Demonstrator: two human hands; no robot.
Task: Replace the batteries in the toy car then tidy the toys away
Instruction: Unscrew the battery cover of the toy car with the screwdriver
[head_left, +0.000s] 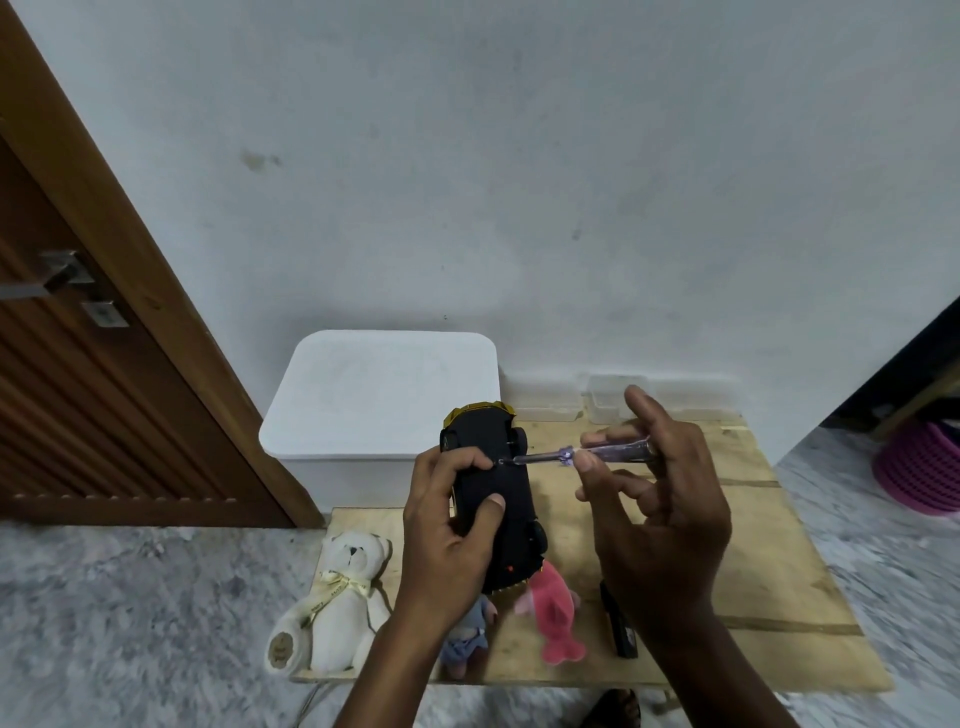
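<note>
A toy car (511, 499) with a black underside and gold trim is held upside down above the wooden board (753, 571). My left hand (447, 530) grips it from the left, thumb across the underside. My right hand (660, 514) pinches a screwdriver (587, 453) with a clear purple handle. Its tip touches a point on the car's underside near my left index finger. A white teddy bear (337, 597), a pink plush toy (553, 613) and a small grey-blue plush (467, 639) lie on the board below the car.
A white lidded box (384, 395) stands behind the board against the wall. Two small clear plastic boxes (608, 400) sit at the board's far edge. A black object (621, 629) lies under my right wrist. A wooden door (104, 364) is left, a purple basket (919, 467) right.
</note>
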